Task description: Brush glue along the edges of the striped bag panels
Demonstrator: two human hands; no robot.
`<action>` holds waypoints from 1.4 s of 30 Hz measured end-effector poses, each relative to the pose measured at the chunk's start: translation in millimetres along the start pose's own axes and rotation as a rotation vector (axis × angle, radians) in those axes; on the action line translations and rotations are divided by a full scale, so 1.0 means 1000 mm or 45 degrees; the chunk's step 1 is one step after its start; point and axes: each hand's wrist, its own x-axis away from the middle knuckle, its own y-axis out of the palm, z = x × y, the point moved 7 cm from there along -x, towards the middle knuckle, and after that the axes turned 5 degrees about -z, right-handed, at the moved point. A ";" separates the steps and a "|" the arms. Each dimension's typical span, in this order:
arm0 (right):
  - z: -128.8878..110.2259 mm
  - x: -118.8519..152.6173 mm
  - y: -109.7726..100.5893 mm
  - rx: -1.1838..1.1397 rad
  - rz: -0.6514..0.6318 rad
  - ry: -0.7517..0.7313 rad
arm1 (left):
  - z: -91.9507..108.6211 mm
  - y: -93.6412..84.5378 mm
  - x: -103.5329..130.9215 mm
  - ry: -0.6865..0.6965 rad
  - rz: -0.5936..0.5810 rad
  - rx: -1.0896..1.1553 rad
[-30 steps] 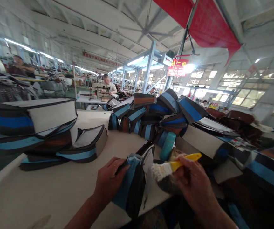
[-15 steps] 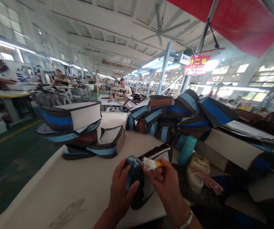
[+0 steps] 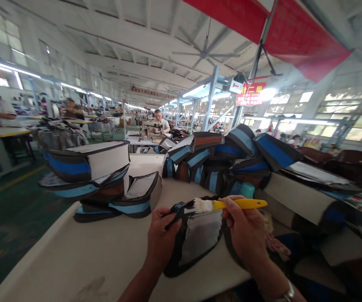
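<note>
A black-edged fabric piece (image 3: 201, 235) with a pale grey inner panel lies on the table in front of me. My left hand (image 3: 163, 237) pinches its upper left edge, where a strip of blue shows. In my right hand (image 3: 242, 222) is a paintbrush (image 3: 247, 204) with a yellow handle, held between thumb and fingers. Its white bristles point left and are over the upper edge of the piece. Whether they touch it I cannot tell. The right side of the piece is partly hidden behind my right hand.
Similar fabric pieces are stacked on the table (image 3: 114, 247) at left (image 3: 108, 161) and heaped at the back and right (image 3: 212, 157). Behind my right hand stands a teal bottle (image 3: 247, 190). A person (image 3: 160, 123) sits at a machine farther back.
The fabric piece now lies turned with its pale panel facing up. My left hand has closed on its edge. My right hand has moved right, and the brush's yellow handle has come into full view.
</note>
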 end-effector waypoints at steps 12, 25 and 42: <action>-0.056 0.019 0.051 0.812 -0.431 -0.998 | 0.027 -0.007 0.003 -0.178 -0.115 0.150; -0.037 0.031 0.065 0.896 -0.686 -1.034 | 0.018 -0.006 0.007 -0.196 -0.067 0.114; -0.078 0.043 -0.111 0.104 0.468 -0.213 | -0.061 0.050 -0.136 -0.087 -0.329 0.142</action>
